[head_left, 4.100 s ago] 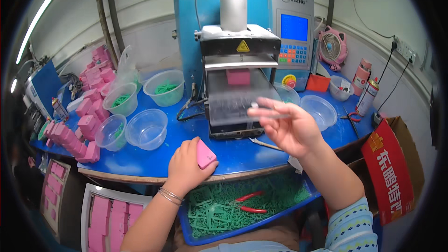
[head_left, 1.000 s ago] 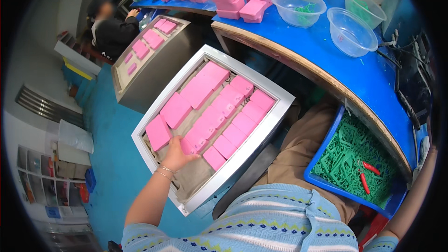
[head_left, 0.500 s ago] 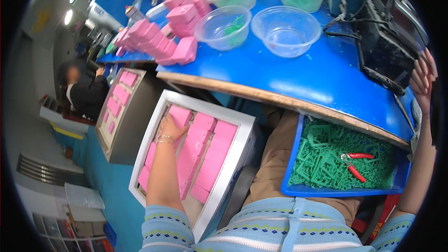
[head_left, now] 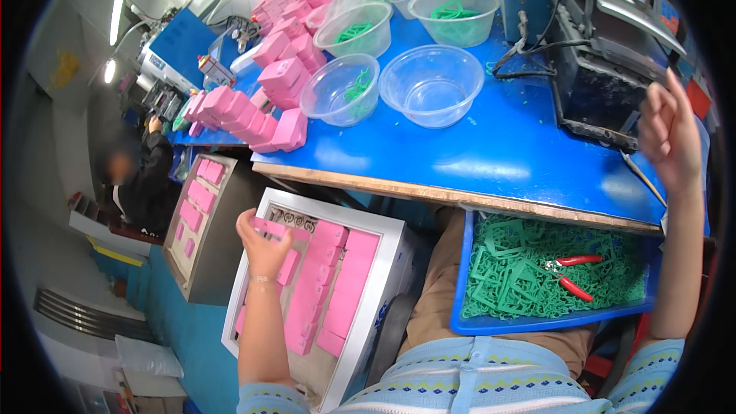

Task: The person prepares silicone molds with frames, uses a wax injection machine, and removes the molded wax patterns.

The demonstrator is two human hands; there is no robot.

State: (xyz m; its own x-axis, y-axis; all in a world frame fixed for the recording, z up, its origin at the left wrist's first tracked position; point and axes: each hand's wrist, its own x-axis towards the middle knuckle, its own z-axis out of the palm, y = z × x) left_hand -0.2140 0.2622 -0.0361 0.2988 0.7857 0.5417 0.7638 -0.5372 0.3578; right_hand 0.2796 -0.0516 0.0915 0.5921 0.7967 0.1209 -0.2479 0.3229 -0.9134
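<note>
My left hand (head_left: 264, 251) is above the left side of a white-framed box (head_left: 391, 249), thumb and fingers closed round the end of a pink block (head_left: 270, 227). Rows of pink blocks (head_left: 313, 284) lie inside that box. Beside the held block, a bare patch with dark ring shapes (head_left: 297, 221) shows at the box's far end. At the far right my right hand (head_left: 671, 134) is raised beside a black machine (head_left: 602, 88), its index finger stretched up and the others partly bent. Nothing shows in it, though it is a little blurred.
Clear bowls (head_left: 431, 111), some with green pieces, stand on the blue table (head_left: 383, 157). Pink blocks (head_left: 244, 116) are stacked at its left. A blue tray (head_left: 529, 327) of green plastic frames holds red-handled cutters (head_left: 575, 287). Another person (head_left: 142, 180) sits far left, beyond a second box (head_left: 182, 261).
My left hand has risen from the box and moved left with a pink block, baring the ring shapes. My right hand has shifted left and down, toward the black machine. The view has tilted.
</note>
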